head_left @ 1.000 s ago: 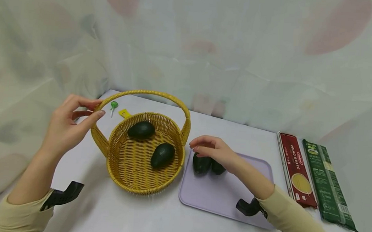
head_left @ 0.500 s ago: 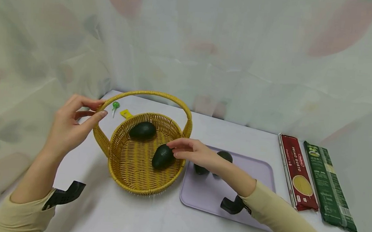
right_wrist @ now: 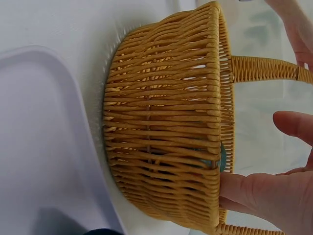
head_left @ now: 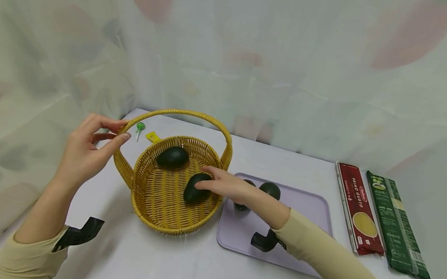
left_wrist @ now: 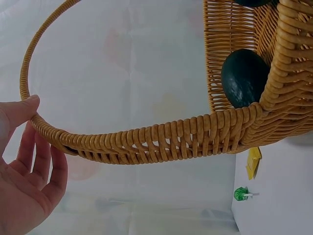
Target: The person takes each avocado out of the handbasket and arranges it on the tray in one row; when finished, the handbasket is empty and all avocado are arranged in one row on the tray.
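The right hand (head_left: 226, 185) is reaching over the near rim of the wicker basket (head_left: 153, 214), its fingers lying fairly straight along the top of the avocado (head_left: 192, 189) on the basket floor; from the head view they seem to be resting on it rather than curling round it, though the grip itself is hard to read. The left hand (head_left: 84, 148) is steadying the basket at the far side, thumb and fingertips pinching the arched handle (left_wrist: 146, 144) lightly, with the other fingers relaxed.

To do this well, the right hand should be letting the fruit settle on the weave before drawing back, lifting up and over the rim rather than dragging across it, since the rim sits just under the wrist. The left hand should be keeping its light pinch so the basket is not sliding toward the lilac tray (head_left: 311, 211), which lies just beside the right forearm. A second avocado (head_left: 173, 157) is lying beyond the right fingertips, apart from the first. Two more avocados (head_left: 271, 189) are waiting on the tray, close behind the right hand.
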{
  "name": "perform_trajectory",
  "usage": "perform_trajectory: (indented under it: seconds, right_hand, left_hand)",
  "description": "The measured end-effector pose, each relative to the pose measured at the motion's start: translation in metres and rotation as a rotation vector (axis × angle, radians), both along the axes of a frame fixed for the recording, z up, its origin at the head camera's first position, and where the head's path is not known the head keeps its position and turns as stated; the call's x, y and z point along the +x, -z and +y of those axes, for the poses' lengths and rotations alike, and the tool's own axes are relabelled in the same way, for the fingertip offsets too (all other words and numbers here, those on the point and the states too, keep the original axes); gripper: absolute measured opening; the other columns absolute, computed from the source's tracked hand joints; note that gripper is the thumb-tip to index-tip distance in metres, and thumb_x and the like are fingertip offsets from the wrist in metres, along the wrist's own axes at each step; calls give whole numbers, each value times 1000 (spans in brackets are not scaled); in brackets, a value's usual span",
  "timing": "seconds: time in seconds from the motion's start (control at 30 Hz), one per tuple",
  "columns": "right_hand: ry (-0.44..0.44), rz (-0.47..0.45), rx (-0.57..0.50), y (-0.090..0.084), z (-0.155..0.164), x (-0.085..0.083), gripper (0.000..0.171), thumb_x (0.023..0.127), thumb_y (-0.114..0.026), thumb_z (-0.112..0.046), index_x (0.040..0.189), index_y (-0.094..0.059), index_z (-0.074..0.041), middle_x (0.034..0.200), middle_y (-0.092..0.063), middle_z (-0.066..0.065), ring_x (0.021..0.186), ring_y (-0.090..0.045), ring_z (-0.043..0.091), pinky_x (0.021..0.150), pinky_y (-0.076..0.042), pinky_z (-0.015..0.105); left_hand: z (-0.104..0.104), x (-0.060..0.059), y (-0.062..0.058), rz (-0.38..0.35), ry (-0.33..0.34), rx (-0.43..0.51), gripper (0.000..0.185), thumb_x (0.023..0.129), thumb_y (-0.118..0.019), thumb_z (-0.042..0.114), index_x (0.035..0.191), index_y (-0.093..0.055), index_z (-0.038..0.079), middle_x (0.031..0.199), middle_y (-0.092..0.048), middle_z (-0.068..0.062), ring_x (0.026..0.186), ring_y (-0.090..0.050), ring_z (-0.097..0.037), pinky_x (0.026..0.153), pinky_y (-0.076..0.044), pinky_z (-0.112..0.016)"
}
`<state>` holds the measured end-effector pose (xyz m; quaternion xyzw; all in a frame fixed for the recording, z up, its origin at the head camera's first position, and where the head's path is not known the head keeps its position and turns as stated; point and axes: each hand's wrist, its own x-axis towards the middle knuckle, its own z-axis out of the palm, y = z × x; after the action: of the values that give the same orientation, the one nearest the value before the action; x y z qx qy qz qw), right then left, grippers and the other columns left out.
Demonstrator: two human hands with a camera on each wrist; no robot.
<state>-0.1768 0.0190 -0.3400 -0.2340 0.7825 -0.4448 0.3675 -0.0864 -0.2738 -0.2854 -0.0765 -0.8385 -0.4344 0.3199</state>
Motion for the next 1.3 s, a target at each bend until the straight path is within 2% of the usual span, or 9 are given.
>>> perform_trajectory:
  seconds: [0.2, 0.5, 0.7, 0.8, 0.9, 1.03, 1.13, 1.3]
  right_hand:
    - [-63, 5, -12, 3, -12, -5, 67, 95, -61, -29, 152, -30, -13, 156, -30, 7, 144, -26, 23, 115, -29, 43]
    - [-185, 29, -78, 14, -28, -15, 42, 99, -56, -15, 140, -52, -11, 142, -49, 8, 132, -44, 25, 105, -42, 37]
    - [-296, 95, -58, 16, -40, -20, 42, 96, -57, -3, 138, -53, -6, 140, -53, 9, 129, -48, 23, 102, -44, 29]
    - [-336, 94, -53, 15, -47, -22, 45, 93, -59, 4, 137, -53, -3, 138, -54, 10, 127, -50, 27, 95, -48, 26]
    - [-380, 53, -45, 14, -54, -25, 48, 90, -61, 7, 137, -53, -2, 138, -52, 12, 126, -50, 34, 90, -52, 25]
    - [-501, 53, 8, 10, -61, -28, 50, 88, -64, 6, 137, -52, 0, 136, -52, 17, 125, -51, 36, 89, -51, 23]
    - [-600, 96, 75, 7, -65, -33, 51, 89, -66, 0, 137, -52, -1, 133, -54, 19, 121, -53, 31, 86, -50, 22]
    - [-705, 122, 225, 1, -70, -39, 49, 92, -67, -17, 137, -54, -8, 128, -56, 11, 107, -55, 15, 83, -55, 35]
  left_hand:
    - [0, -1, 1, 23, 10, -7, 25, 80, -72, -12, 104, -66, -6, 100, -59, 3, 93, -56, -11, 82, -48, -9]
    - [1, -2, 0, 31, 24, -13, 24, 80, -72, -12, 102, -66, -6, 101, -59, 3, 93, -57, -11, 81, -49, -9]
    - [1, -1, -1, 17, 17, -11, 23, 81, -72, -11, 103, -66, -6, 100, -59, 2, 92, -56, -11, 82, -48, -9]
    - [0, 0, -1, 11, 15, -7, 23, 81, -71, -10, 103, -65, -6, 100, -59, 2, 92, -56, -11, 82, -48, -9]
    - [0, 0, 0, 14, 16, -4, 23, 81, -72, -10, 103, -65, -6, 100, -59, 2, 93, -56, -11, 82, -48, -9]
    - [-1, 0, 0, 18, 17, -7, 24, 81, -72, -11, 103, -66, -6, 101, -59, 2, 93, -56, -11, 82, -49, -10]
    - [0, 0, 0, 13, 18, -12, 24, 81, -72, -11, 103, -66, -5, 101, -58, 1, 93, -56, -11, 82, -49, -10]
    - [0, 1, -1, 14, 20, -14, 23, 81, -71, -11, 103, -66, -6, 100, -58, 1, 92, -56, -11, 82, -49, -9]
